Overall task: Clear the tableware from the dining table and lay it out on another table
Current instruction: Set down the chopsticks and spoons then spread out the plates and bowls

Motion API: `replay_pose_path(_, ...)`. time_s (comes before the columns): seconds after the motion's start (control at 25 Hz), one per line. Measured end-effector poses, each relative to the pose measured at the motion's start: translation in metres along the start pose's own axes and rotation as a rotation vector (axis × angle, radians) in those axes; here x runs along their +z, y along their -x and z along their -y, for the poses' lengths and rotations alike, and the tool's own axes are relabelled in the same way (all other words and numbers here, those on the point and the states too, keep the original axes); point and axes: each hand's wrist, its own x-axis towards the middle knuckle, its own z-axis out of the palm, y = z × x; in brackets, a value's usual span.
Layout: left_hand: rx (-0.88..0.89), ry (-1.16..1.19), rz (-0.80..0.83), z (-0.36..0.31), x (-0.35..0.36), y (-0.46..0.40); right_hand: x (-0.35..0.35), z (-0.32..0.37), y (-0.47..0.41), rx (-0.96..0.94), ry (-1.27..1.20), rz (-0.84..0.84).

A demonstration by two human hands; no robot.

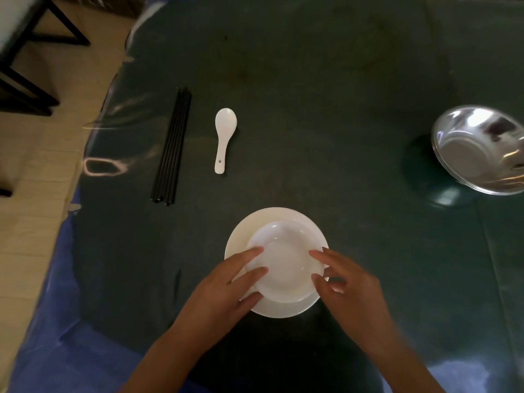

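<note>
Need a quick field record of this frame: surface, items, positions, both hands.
surface: dark green table cover
plate: white plate, near centre edge
bowl: white bowl on the plate
left hand: left hand, fingers on bowl's left rim
right hand: right hand, fingers on bowl's right rim
spoon: white spoon, beyond plate, left
chopsticks: black chopsticks, bundled, left of spoon
metal bowls: steel bowls, stacked, right edge
</note>
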Motion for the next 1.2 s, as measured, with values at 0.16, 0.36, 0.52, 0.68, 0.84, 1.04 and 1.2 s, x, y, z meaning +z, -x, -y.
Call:
replay_pose_path(0.16,0.0,-0.002,-0.054,0.001,-0.001,-0.008,-0.002,0.003,-0.01,0.017,0.006,-0.057)
replay_pose_path(0.36,0.017,0.032,-0.096,0.009,-0.019,-0.058,-0.025,0.02,-0.057,0.022,0.022,-0.082)
replay_pose_path(0.52,0.033,0.003,-0.134,0.029,-0.035,-0.129,-0.046,0.039,-0.126,-0.008,0.044,-0.104)
replay_pose_path(0.68,0.0,-0.036,-0.133,0.048,-0.034,-0.181,-0.051,0.043,-0.184,-0.002,0.0,-0.078)
replay_pose_path(0.84,-0.035,-0.016,-0.113,0.06,-0.019,-0.196,-0.047,0.029,-0.204,0.025,0.0,-0.066)
replay_pose_path(1.04,-0.02,-0.042,-0.086,0.067,-0.01,-0.199,-0.043,0.016,-0.21,0.004,0.026,-0.066)
replay_pose_path(1.2,-0.001,-0.046,-0.076,0.066,-0.003,-0.197,-0.04,0.007,-0.208,0.011,0.073,-0.033)
